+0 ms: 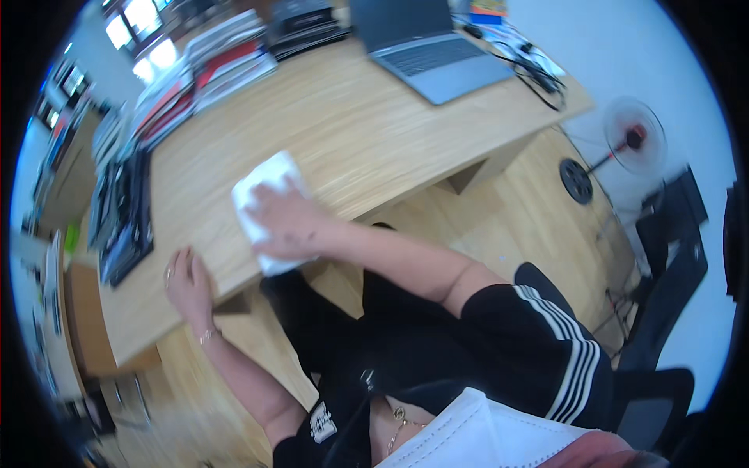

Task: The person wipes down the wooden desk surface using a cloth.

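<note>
On the wooden desk, close to its front edge, lies a folded white cloth. My right hand presses down on it with the fingers spread over it, slightly smeared by motion. One corner of the cloth hangs past the desk's edge. To the left, my left hand rests flat at the desk's front edge, fingers stretched out and holding nothing. It wears a ring and a bracelet.
An open laptop stands at the far right, with black cables beside it. Stacked papers and books line the back left. Dark folders lie along the left edge. A fan and black chair are at right.
</note>
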The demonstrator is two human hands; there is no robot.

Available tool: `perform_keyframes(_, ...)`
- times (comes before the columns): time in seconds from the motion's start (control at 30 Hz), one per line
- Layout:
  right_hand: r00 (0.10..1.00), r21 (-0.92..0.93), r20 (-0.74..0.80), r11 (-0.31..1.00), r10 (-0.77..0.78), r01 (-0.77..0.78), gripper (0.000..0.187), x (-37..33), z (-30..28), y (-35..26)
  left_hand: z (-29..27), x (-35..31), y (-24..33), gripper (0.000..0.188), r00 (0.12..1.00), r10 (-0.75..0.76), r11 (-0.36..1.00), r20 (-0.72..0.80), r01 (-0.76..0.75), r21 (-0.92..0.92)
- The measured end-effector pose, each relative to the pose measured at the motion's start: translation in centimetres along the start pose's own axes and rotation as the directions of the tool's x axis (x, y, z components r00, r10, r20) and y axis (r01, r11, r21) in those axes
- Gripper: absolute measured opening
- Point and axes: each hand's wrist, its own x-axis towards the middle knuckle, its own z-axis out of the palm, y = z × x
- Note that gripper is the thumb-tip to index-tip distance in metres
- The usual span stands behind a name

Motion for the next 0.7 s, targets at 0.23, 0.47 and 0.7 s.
perform_keyframes(0.23,0.993,0.008,-0.08,0.996,-0.084,0.085,0.061,-3.3,-1.0,4.5,-1.0,0.3,0.0,0.032,0.999,0.017,1.0,0.037,-0.016,-0.018)
perform_keyframes(0.47,0.94,-0.136,-0.247,0.952,0.235,-0.274,0.057,-13.2,-4.8,15.5,-0.7,0.3,0.0,0.031,1.0,0.004,1.0,0.012,-0.004,0.001)
perform_keyframes(0.7,0.702,-0.229,-0.43,0.683,0.568,-0.693,0.058,-22.3,-8.9,28.4,-1.0,0.2,0.3,0.032,1.0,-0.024,1.0,0.012,0.024,-0.006)
